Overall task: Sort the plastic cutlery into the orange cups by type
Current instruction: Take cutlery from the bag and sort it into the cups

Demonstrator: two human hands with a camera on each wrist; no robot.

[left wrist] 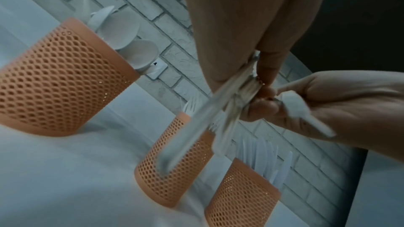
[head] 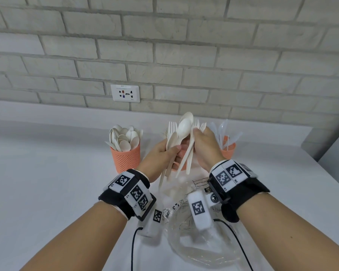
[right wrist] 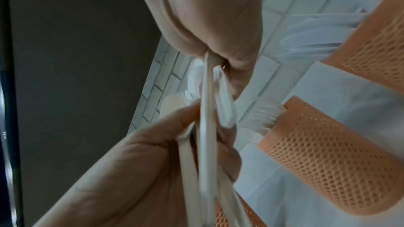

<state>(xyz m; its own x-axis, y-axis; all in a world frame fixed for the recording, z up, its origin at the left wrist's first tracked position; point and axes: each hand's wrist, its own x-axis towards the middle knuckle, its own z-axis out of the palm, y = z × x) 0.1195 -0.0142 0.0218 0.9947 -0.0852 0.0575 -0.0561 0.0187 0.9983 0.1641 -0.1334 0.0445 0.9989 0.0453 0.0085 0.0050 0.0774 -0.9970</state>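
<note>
Both hands hold a bundle of white plastic spoons (head: pixel 184 133) upright above the table. My left hand (head: pixel 171 151) grips the handles from the left, and my right hand (head: pixel 197 136) pinches the bundle higher up. The handles (left wrist: pixel 196 135) hang blurred below my left hand (left wrist: pixel 258 68). In the right wrist view my right hand (right wrist: pixel 210 51) pinches a handle (right wrist: pixel 207 127). Three orange mesh cups stand behind: a spoon cup (head: pixel 125 159) on the left, a fork cup (left wrist: pixel 174 167) mostly hidden behind my hands, and a clear-knife cup (head: pixel 228 149) on the right.
A crumpled clear plastic bag (head: pixel 194 243) lies on the white table (head: pixel 47 192) under my wrists. A brick wall with a socket plate (head: pixel 125 93) runs behind the cups. The table's right edge (head: pixel 309 153) drops off near the knife cup.
</note>
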